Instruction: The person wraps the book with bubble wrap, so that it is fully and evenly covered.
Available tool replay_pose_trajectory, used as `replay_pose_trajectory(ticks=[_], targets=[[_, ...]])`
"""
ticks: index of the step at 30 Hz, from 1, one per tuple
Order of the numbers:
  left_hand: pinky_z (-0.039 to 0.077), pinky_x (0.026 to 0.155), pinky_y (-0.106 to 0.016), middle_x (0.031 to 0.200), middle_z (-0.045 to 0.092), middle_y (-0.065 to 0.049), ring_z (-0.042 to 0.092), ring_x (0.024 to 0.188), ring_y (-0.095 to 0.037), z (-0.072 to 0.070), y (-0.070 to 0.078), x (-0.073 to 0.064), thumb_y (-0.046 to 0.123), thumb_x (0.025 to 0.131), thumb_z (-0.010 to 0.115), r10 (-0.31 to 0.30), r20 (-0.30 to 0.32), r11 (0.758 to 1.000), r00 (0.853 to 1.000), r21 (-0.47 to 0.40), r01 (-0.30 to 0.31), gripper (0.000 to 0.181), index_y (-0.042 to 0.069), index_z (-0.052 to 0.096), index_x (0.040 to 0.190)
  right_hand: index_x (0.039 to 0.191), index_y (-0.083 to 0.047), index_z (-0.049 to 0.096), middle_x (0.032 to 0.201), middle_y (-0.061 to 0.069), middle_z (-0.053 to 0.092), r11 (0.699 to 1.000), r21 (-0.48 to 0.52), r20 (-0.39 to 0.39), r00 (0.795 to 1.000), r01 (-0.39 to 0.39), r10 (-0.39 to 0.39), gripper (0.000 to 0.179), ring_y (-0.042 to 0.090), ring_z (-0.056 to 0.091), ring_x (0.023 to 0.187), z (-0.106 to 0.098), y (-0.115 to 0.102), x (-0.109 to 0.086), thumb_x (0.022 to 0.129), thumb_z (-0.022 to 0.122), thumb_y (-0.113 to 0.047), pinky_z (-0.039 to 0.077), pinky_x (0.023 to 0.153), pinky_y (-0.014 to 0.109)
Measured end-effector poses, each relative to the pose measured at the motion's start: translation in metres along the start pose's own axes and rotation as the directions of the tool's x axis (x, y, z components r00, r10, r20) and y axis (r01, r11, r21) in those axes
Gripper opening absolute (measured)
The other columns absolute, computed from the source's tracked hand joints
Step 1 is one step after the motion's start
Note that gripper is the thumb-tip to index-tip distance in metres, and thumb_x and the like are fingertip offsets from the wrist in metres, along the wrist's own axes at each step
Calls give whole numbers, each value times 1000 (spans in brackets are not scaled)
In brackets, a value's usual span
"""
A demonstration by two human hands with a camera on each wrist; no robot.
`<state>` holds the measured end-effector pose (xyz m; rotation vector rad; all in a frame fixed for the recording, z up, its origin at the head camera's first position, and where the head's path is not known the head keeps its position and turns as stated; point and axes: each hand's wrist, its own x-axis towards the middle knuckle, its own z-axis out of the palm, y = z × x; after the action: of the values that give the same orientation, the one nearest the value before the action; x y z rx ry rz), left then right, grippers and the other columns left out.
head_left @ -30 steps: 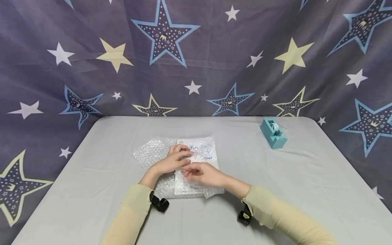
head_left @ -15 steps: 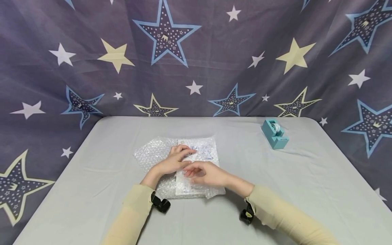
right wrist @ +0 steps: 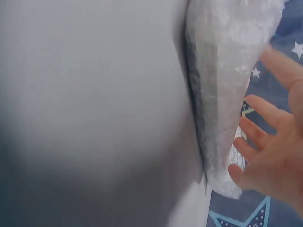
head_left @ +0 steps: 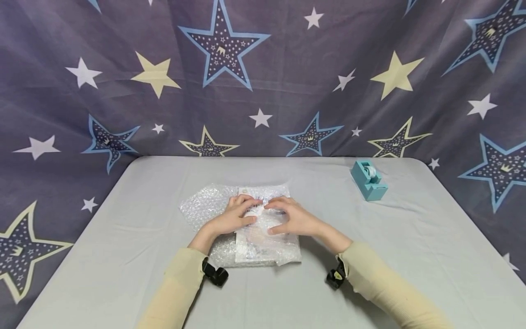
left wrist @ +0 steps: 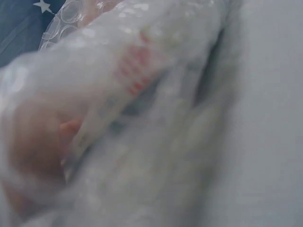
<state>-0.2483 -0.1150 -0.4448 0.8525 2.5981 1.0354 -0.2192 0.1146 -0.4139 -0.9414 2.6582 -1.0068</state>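
Note:
A flat, book-like white item (head_left: 249, 252) with blue lettering lies in clear bubble wrap (head_left: 201, 205) near the middle of the table. My left hand (head_left: 231, 218) rests on its left part, fingers spread over the wrap. Facing it from the right, my right hand (head_left: 297, 219) has its thumb and fingers apart at the package's surface. In the right wrist view the fingers of the right hand (right wrist: 270, 137) are spread along the wrapped package (right wrist: 220, 90). The left wrist view is blurred; wrap (left wrist: 156, 156) fills it, with red print showing through.
A teal tape dispenser (head_left: 368, 180) with a roll of clear tape stands at the back right of the table (head_left: 411, 237), which has a pale grey cover. Behind the table hangs a dark curtain (head_left: 263, 77) with stars.
My right hand has moved away from the left hand, back and to the right across the package, and its fingers have spread. The left hand stays in place on the wrap.

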Motion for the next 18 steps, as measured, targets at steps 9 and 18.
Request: replay_pose_trajectory(ticks=[9,18], targets=[[24,98,-56,132,34,-6,22,119,-28,1,-1,0,27,88,56,4,-8,1000,1000,7,-3,51,19,41,137,136,-13,39,146,17,25,1000,-30,123,992,8,-5,85,37,18,134,2,3,-3,65,78,-40,12,104,59],[24,98,-56,133,34,-5,22,119,-27,0,-2,0,28,88,56,-9,-2,1000,1000,-4,9,51,21,41,137,141,-11,31,146,15,24,995,-99,139,990,32,-18,96,34,19,134,5,6,-2,63,77,-45,9,106,55]])
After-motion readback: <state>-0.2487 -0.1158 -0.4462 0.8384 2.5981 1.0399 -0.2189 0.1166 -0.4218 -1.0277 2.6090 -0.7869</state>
